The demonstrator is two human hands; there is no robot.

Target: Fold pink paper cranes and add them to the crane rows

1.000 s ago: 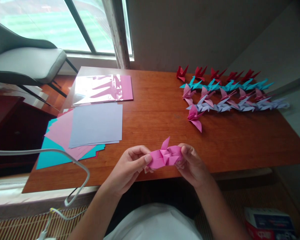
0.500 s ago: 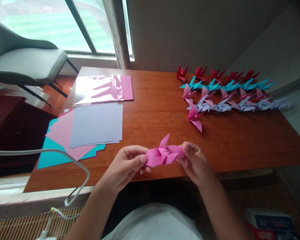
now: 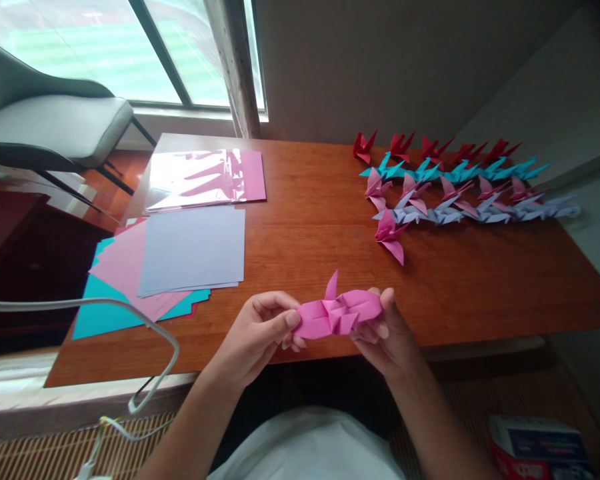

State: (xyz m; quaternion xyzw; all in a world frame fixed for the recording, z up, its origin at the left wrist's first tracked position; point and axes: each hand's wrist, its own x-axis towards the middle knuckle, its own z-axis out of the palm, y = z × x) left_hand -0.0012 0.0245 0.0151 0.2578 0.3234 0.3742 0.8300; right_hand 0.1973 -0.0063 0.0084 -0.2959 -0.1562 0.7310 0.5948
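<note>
Close above the table's front edge, I hold a bright pink origami crane (image 3: 336, 316) level in the air, its wings spread sideways and one thin point sticking up. My left hand (image 3: 267, 331) pinches the left wing, thumb on top and fingers underneath. At the other wing, my right hand (image 3: 393, 340) has its fingers curled under the paper and its thumb raised by the wing's end. Beyond the hands, a finished crane (image 3: 391, 237) of the same pink stands on the wooden table (image 3: 305, 233).
Rows of red cranes (image 3: 433, 148), turquoise cranes (image 3: 423, 171), light pink cranes (image 3: 414, 193) and pale lilac cranes (image 3: 447, 215) stand at right. On the left lie lilac sheets (image 3: 195, 250), turquoise sheets (image 3: 110, 313) and a clear paper packet (image 3: 205, 179). A white cable (image 3: 173, 340) loops over the left front corner.
The crane has shifted slightly right, and its upright point leans less. My right thumb has lifted off the right wing, while those fingers have slid further beneath it.
</note>
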